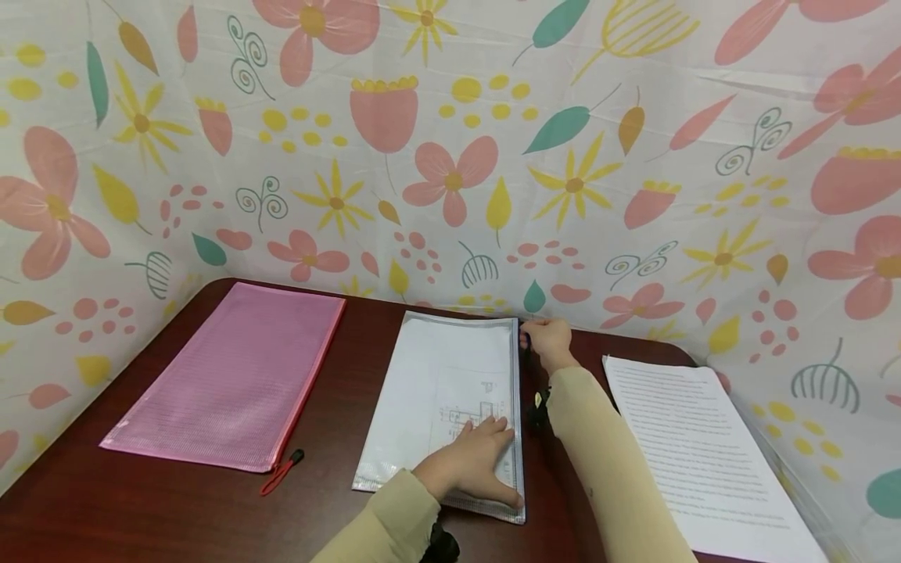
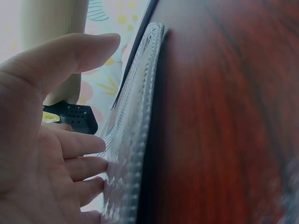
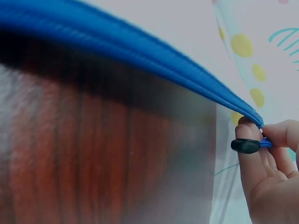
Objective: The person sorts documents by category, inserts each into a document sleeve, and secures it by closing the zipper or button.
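Zipper pull (image 3: 246, 145) | our right hand (image 1: 547, 342) pinches it at pouch's (image 1: 450, 391) far corner | left hand (image 1: 473, 463) flat, pressing pouch | likely zipping; next: steady pull nearward

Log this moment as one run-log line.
left hand: presses flat on white mesh zip pouch | right hand: pinches blue zipper pull at far corner | surface: dark wooden table

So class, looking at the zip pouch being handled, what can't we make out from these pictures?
- Head view: the zip pull, hidden by the right hand.
- Head view: print inside the white mesh pouch, too small; left hand covers part.
- Right wrist view: the blue zip, blurred.
- Head view: text on the paper stack, too small.
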Available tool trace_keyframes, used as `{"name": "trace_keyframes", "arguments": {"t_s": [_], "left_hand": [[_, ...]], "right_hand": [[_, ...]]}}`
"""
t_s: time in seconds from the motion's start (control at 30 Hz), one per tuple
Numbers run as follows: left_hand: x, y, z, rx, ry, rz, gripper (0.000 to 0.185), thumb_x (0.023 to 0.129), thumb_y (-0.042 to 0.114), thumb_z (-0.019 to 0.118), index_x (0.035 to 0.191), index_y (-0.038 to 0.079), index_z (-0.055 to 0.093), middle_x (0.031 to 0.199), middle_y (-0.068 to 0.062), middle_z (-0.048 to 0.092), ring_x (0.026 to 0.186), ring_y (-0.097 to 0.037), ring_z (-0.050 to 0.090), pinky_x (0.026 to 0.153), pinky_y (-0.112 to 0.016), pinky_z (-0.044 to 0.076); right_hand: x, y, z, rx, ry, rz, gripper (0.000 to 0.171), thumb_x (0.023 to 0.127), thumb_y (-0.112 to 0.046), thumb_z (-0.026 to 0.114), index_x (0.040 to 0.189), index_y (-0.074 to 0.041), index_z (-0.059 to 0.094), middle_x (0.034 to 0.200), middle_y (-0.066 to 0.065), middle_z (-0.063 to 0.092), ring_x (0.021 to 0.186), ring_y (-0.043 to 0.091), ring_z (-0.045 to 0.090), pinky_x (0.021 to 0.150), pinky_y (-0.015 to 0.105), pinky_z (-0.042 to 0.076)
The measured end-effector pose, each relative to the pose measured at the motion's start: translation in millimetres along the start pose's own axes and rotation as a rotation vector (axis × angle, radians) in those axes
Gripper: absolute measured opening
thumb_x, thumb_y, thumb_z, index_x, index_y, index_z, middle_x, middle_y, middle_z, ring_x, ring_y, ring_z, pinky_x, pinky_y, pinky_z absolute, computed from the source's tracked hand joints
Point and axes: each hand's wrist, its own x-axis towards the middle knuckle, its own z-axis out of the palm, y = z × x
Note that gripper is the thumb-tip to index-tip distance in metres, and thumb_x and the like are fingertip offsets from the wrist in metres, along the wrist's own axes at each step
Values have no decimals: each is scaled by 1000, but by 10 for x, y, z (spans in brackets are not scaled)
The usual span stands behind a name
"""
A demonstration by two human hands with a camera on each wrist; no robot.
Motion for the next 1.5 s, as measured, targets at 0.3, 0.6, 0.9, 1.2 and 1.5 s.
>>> {"name": "trace_keyframes", "arguments": {"t_s": [0.3,0.6,0.9,1.2,1.5], "left_hand": [[14,54,20,5,-8,2,97,68,55,74,145,8,37,154,-9,30,144,-25,23,116,-50,20],[30,116,39,29,-13,11,97,68,56,74,145,8,38,154,-9,31,144,-25,24,115,-50,22],[24,115,24,93,-36,0,89,71,58,71,141,11,44,155,-8,29,144,-24,24,115,-49,23],[-48,95,0,139,-61,-84,88,70,59,72,143,19,43,157,-11,21,145,-33,16,114,-55,19],[30,170,15,159,-47,-119,89,69,56,75,143,19,42,156,-16,21,145,-37,16,113,-57,20]], "right_hand": [[55,-8,-38,-19,60,-13,26,85,-10,61,103,9,65,90,17,69,66,17,65,70,30,55],[75,-5,-120,10,53,-37,16,84,-6,62,94,7,64,87,18,68,61,16,64,68,32,57],[16,121,-266,-118,-138,-1,25,90,-9,60,110,7,59,95,16,65,66,12,65,62,28,57],[-181,259,-391,-324,-261,-76,31,92,-15,59,116,5,60,111,23,65,82,18,68,68,30,57],[-417,288,-736,-448,-306,-165,38,92,-29,59,115,1,61,108,19,65,89,21,65,72,32,56]]}}
